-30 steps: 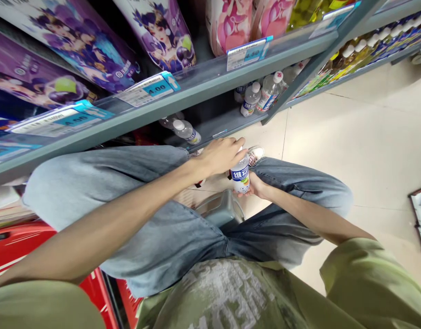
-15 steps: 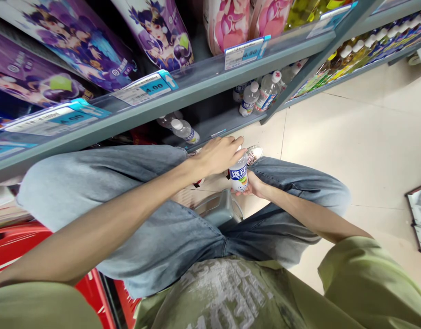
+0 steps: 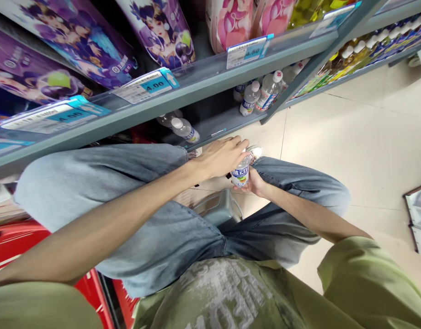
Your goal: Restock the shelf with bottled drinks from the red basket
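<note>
A small clear bottle (image 3: 241,173) with a blue-and-white label sits between my two hands, low above the floor by my knees. My left hand (image 3: 220,156) is curled over its top, covering the cap. My right hand (image 3: 253,183) cups the bottle's underside from the right, fingers wrapped round it. Just beyond, on the bottom shelf (image 3: 227,125), stand similar bottles: one with a white cap (image 3: 185,130) near my left hand and two more (image 3: 260,96) further right.
Upper grey shelf (image 3: 196,91) carries purple and pink drink packs with blue price tags. A red basket (image 3: 18,246) sits at the left. A grey stool (image 3: 219,210) shows between my jeans. Pale tiled floor (image 3: 361,146) spreads to the right.
Both hands have drawn closer over the bottle; it has tipped and sunk slightly, so less of its label shows now.
</note>
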A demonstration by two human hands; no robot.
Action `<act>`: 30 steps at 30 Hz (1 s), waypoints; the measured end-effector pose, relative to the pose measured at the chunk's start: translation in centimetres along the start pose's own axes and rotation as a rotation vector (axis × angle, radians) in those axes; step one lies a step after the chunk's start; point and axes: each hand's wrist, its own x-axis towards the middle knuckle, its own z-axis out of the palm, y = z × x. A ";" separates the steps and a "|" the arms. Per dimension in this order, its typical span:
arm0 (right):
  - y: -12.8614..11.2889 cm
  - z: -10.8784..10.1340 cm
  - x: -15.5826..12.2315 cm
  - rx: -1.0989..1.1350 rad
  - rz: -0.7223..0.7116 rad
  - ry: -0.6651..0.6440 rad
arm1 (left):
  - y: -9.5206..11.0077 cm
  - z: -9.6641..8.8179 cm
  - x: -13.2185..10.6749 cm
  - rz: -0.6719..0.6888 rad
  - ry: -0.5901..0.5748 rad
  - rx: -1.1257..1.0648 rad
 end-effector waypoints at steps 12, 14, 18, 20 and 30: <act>-1.2 0.3 -0.2 0.107 -0.190 0.048 | 0.7 -1.2 -0.7 0.228 0.048 0.093; -1.3 0.3 -0.2 0.117 -0.220 0.054 | 0.8 -1.3 -0.9 0.268 0.053 0.099; -1.5 0.3 -0.3 0.077 -0.180 0.019 | 0.9 -1.4 -1.2 0.191 0.074 0.067; -1.5 0.4 -0.4 0.043 -0.134 -0.007 | 1.0 -1.4 -1.2 0.118 0.082 0.024; -1.2 0.5 -0.4 0.035 -0.108 -0.031 | 0.9 -1.1 -0.9 0.054 0.116 -0.151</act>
